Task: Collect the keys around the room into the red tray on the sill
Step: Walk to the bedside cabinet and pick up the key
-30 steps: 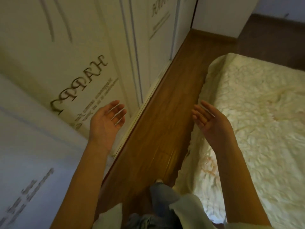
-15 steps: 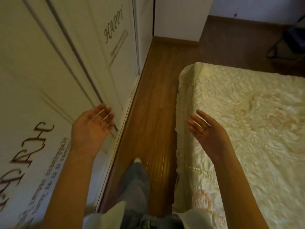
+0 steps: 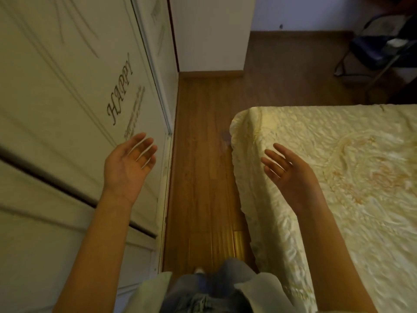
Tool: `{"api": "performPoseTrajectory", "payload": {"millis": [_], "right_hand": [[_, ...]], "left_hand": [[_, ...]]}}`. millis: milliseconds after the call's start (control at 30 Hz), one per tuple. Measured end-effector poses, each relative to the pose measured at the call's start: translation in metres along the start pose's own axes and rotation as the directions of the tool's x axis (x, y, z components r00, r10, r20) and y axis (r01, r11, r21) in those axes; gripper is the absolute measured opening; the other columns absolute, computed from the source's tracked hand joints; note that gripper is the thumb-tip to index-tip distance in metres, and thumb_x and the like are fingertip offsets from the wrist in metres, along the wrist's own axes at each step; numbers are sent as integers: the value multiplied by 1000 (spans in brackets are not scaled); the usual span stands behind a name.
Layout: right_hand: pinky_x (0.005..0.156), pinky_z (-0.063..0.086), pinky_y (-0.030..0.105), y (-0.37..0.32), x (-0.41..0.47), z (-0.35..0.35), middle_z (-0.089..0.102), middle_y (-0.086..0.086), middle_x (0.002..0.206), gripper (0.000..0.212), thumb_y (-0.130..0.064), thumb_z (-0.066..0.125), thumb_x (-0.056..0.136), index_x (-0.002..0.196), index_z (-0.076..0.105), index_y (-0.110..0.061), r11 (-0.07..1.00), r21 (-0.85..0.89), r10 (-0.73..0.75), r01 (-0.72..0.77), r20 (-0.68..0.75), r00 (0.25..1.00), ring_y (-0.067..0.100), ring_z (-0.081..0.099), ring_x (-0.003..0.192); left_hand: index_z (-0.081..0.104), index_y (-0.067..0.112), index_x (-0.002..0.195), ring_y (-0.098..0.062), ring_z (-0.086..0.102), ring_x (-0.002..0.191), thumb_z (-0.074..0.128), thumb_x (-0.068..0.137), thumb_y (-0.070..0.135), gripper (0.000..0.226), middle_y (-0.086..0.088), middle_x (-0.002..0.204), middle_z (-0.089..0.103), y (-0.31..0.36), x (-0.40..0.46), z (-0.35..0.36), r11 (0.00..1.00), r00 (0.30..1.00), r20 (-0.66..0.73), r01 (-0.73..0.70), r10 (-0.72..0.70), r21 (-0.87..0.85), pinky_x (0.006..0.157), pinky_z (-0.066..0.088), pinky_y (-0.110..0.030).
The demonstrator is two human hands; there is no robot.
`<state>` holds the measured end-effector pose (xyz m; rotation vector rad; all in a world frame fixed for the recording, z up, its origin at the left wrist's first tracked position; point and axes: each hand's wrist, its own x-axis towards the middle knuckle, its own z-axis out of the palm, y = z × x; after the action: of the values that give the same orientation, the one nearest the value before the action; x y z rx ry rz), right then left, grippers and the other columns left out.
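Both grips are spread and empty: left hand (image 3: 128,168) beside the glossy wardrobe door (image 3: 67,109), right hand (image 3: 291,177) over the crinkled cream bed (image 3: 338,166). No keys or tray in view.

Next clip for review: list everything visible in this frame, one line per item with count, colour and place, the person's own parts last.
wardrobe doors: at least two, off-white with "HAPPY" lettering, left side
floor: one, brown wood, aisle between wardrobe and bed
bed cover: one, cream, textured, right side
wall: white, ahead at the aisle's end
chair: one, dark, top right corner
keys, red tray: none in view
trousers: grey, bottom centre
left hand: one, open, empty, in front of wardrobe
right hand: one, open, empty, over the bed's edge
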<state>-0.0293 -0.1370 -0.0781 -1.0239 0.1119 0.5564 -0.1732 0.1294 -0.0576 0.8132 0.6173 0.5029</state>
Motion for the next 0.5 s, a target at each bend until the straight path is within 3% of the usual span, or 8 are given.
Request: {"api": "performPoseTrajectory", "payload": {"millis": [500], "right_hand": [[74, 58, 27, -65, 278, 51, 75, 1, 94, 24, -22, 52, 92, 112, 62, -14, 1000, -18, -19, 19, -15, 1000, 20, 70, 93]], "left_hand": [[63, 13, 97, -14, 64, 83, 42, 92, 22, 23, -1, 89, 66, 7, 268, 106, 1000, 1000, -6, 0, 0, -23, 71, 52, -22]]}}
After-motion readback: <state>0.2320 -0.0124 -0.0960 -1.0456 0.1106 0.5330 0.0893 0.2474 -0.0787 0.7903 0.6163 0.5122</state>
